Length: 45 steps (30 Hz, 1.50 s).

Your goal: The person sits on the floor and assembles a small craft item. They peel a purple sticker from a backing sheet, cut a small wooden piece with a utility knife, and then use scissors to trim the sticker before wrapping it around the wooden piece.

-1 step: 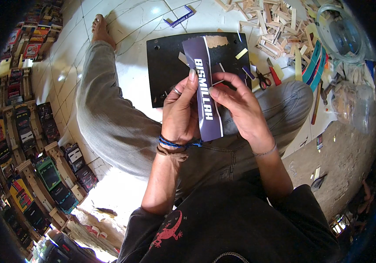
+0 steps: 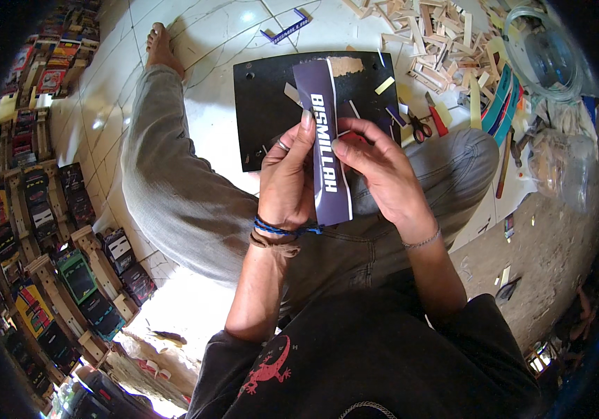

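Between my hands is a long dark purple printed strip (image 2: 334, 204) with large white lettering and a thin white margin. It stands nearly upright over my lap, its far end above a black board (image 2: 264, 91). My left hand (image 2: 289, 164) grips its left edge, thumb on the front and fingers behind. On the other edge, my right hand (image 2: 376, 160) pinches the strip with thumb and fingers near its middle. Beneath the far end of the strip, the board bears paper scraps and a bare brown patch. The fingertips behind the strip are hidden.
Beside the board's right edge lie scissors (image 2: 420, 130) and a red-handled cutter (image 2: 437, 117). Wooden pieces (image 2: 429, 35) are heaped at the far right, near a hammer (image 2: 503, 164). A purple lettered bracket-shaped piece (image 2: 290, 31) lies beyond the board. Stacked wooden-framed items (image 2: 79, 276) line the left.
The strip has turned very slightly in my hands, and less of its white right margin shows near the bottom. Both hands keep their grip in nearly the same place.
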Motion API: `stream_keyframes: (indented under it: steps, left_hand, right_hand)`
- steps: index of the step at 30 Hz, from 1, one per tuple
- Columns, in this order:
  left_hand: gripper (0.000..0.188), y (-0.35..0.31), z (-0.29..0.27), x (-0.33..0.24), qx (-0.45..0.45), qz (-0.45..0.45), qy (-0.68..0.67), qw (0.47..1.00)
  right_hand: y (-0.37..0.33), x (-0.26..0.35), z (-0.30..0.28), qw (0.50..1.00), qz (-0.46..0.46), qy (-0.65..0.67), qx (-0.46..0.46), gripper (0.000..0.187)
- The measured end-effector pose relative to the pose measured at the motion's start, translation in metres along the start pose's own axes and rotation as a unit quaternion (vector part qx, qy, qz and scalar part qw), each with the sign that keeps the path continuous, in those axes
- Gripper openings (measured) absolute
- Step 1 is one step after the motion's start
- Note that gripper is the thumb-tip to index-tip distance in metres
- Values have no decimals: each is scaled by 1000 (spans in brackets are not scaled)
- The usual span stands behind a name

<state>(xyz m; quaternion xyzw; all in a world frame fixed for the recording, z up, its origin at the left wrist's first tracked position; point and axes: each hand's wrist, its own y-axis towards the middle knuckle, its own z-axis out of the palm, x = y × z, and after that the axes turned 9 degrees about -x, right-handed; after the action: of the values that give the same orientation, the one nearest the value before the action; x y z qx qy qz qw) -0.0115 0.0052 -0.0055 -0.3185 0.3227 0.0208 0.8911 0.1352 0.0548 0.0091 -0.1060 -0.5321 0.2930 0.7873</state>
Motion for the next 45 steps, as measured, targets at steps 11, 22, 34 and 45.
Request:
stream_keyframes:
  steps: [11, 22, 34, 45]
  left_hand:
    - [27, -14, 14, 0, -12, 65, 14, 998]
    - [30, -15, 8, 3, -12, 117, 190, 975]
    - [33, -17, 12, 1, -3, 123, 183, 975]
    - [21, -21, 14, 2, -34, 151, 281, 947]
  right_hand:
    - [8, -3, -10, 999, -42, 9, -18, 20]
    - [14, 12, -10, 992, -71, -96, -48, 24]
    - [24, 23, -6, 983, -97, -152, -37, 23]
    - [20, 32, 1, 987, -127, -62, -78, 21]
